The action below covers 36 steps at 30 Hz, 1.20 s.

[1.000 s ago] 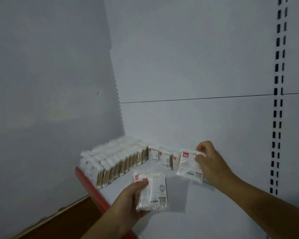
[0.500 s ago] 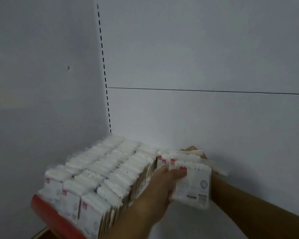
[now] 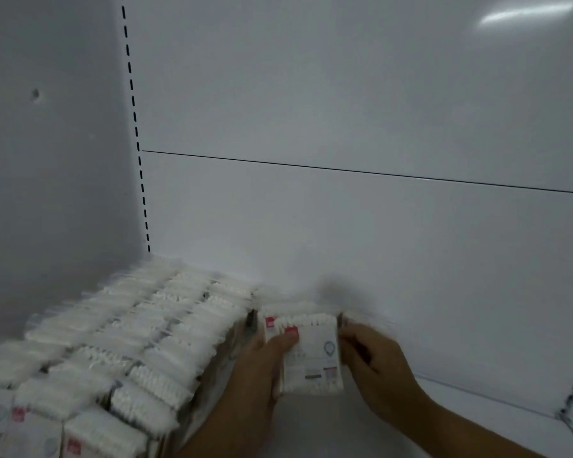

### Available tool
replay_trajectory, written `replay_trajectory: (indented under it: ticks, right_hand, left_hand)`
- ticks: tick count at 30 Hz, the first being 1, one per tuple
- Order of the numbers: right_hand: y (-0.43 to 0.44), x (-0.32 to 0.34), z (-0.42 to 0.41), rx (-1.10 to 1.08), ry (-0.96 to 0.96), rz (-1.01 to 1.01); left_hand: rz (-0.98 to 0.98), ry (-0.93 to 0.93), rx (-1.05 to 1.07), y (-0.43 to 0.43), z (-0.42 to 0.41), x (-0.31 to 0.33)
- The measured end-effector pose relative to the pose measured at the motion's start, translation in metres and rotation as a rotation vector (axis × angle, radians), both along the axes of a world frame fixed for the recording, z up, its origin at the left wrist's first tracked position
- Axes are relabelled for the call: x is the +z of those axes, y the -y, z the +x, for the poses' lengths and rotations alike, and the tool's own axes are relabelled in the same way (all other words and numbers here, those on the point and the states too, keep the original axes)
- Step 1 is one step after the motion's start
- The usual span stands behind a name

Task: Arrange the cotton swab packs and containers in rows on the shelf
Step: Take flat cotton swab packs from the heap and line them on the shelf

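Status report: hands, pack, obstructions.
Both left hand and right hand grip one cotton swab pack. Pack upright, beside the filled rows. No obstruction visible.

A: What of the person is visible?
B: Two bare hands, the left hand (image 3: 262,365) and the right hand (image 3: 374,361), each with a bare wrist and forearm.
A: Any finer detail?
B: Blur softens the fingers (image 3: 358,348) and nails.

Your left hand (image 3: 262,366) grips the swab pack (image 3: 315,357) at its left edge, thumb on front; your right hand (image 3: 374,366) pinches its right edge, forearms angled inward.
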State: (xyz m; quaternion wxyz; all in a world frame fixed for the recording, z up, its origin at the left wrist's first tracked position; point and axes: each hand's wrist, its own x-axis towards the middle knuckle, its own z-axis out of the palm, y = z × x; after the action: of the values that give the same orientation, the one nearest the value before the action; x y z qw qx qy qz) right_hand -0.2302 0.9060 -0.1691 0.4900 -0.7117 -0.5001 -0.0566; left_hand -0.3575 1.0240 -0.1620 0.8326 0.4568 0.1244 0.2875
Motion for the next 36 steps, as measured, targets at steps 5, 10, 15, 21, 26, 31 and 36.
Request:
replay_trajectory:
  ticks: [5, 10, 15, 21, 26, 31, 36]
  right_hand:
    - [0.018, -0.012, -0.003, 0.182, -0.280, -0.072]
    - [0.015, -0.019, 0.004, 0.269, -0.451, -0.107]
    - [0.020, -0.020, 0.015, -0.052, -0.329, 0.138]
    - [0.007, -0.025, 0.018, -0.158, -0.287, 0.023]
    - [0.003, -0.026, 0.018, 0.057, -0.562, -0.028]
    - [0.013, -0.017, 0.011, -0.062, -0.389, 0.016]
    - [0.023, 0.009, -0.003, 0.024, -0.098, 0.040]
  left_hand:
    - [0.200, -0.141, 0.088, 0.000, 0.000, -0.011]
    - [0.162, -0.161, 0.027, -0.003, -0.004, -0.014]
    - [-0.072, -0.209, 0.183, -0.008, -0.007, -0.010]
    - [-0.222, -0.185, 0.191, -0.007, -0.009, -0.005]
    - [-0.176, -0.173, 0.079, -0.007, -0.010, -0.011]
    - [-0.008, -0.155, 0.021, -0.008, -0.008, -0.017]
    - [0.222, -0.235, -0.088, 0.002, -0.005, -0.015]
